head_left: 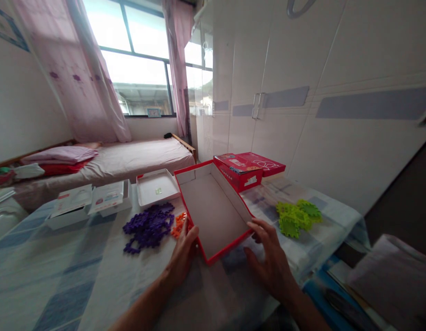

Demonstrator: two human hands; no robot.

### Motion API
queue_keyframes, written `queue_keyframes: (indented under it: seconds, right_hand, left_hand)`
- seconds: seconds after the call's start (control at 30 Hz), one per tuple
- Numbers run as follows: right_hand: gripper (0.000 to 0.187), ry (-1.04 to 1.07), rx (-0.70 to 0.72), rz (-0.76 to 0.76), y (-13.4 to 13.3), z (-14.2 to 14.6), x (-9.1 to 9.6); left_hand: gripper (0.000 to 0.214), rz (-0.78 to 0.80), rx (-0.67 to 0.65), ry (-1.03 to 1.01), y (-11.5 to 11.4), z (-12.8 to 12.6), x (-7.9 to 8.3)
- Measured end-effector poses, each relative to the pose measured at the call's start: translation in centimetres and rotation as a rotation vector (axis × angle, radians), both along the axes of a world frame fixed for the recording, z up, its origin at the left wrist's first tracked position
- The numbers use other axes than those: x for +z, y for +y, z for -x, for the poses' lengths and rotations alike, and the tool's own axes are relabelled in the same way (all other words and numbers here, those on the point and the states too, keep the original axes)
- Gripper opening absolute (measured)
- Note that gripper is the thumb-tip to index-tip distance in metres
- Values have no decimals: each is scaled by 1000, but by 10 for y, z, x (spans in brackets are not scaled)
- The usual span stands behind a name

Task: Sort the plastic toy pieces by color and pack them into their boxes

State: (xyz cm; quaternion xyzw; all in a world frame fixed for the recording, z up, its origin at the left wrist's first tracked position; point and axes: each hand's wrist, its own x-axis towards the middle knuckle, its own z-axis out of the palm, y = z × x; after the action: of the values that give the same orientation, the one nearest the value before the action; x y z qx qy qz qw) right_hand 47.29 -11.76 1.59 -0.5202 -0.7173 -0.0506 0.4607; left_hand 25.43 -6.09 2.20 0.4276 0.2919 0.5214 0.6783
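A shallow red cardboard box (213,211), grey-white inside with nothing in it, is tilted over the table in front of me. My left hand (184,246) grips its left side near the front corner, thumb over the rim. At the front right corner, the fingers of my right hand (270,255) curl onto the rim, while its thumb hangs lower, away from the cardboard. Just left of the box lie orange gear-shaped pieces (178,225), partly hidden, and a heap of purple gear-shaped pieces (149,227). Yellow-green gear-shaped pieces (297,217) lie to the right.
Behind the held box are a closed red box (238,171) and a flatter red box (268,164). White boxes (111,197) and a shallow white tray (157,189) stand at the left back. A checked cloth (106,276) covers the table; a bed (140,158) and wardrobe (282,69) lie beyond.
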Motion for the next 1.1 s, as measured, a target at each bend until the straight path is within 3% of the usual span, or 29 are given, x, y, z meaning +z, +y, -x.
queue_keyframes:
  seconds: [0.1, 0.23, 0.37, 0.47, 0.53, 0.6, 0.87, 1.1]
  right_hand:
    - [53, 76, -109, -85, 6, -22, 6]
    - [56, -11, -465, -152, 31, -84, 10]
    - [66, -128, -843, 99, 60, -155, 5]
    - [72, -56, -977, 422, 79, -196, -1]
    - [74, 14, -922, 634, 90, -212, -4]
    - [73, 14, -809, 721, 98, -216, -7]
    - [86, -184, -596, 649, 106, -160, -10]
    - [56, -238, -485, 521, 125, -142, -5]
  left_hand:
    - [55, 70, -36, -57, 2, 0, 0]
    - [59, 98, -33, -69, 5, 1, -3]
    - [58, 100, -74, -90, 4, 2, -4]
    - [57, 111, -90, -107, 5, 2, -5]
    - [57, 111, -90, -109, 6, 2, -6]
    - [59, 112, -93, -108, 6, 1, -6]
    - [59, 149, -103, -108, 5, 1, 0]
    - [56, 157, -129, -113, 6, 2, 0]
